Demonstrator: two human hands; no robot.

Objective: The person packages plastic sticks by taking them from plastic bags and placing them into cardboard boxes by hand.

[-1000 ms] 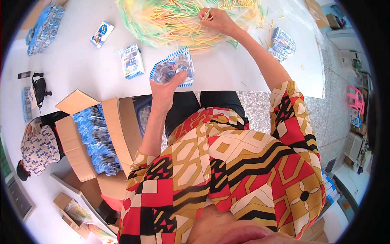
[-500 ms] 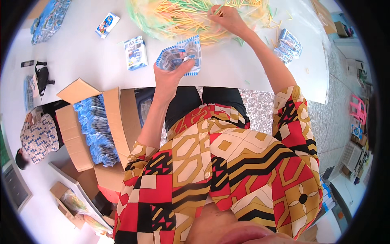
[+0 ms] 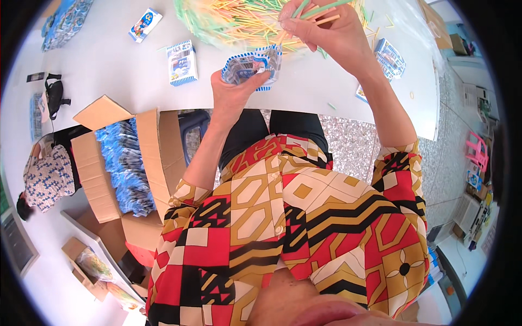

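Note:
My left hand [image 3: 235,98] is closed on a blue-and-white striped plastic pouch [image 3: 247,68], whose mouth gapes upward. Up and to the right of it, my right hand [image 3: 338,38] pinches several thin green and orange sticks [image 3: 321,11]. They look like straws or candy sticks; I cannot tell which. Behind both hands spreads a big heap of similar coloured sticks [image 3: 239,22] on a clear plastic sheet or bag [image 3: 190,24].
A white-and-blue packet [image 3: 182,63] and a small box [image 3: 145,25] lie left on the white table [image 3: 136,81]. More striped pouches [image 3: 390,58] lie right. At lower left, a cardboard box [image 3: 98,179] holds blue packets [image 3: 125,168]. Another person [image 3: 49,176] is far left.
My right hand has come out of the heap toward me, now with several sticks in its fingers. The pouch in my left hand has shifted slightly right.

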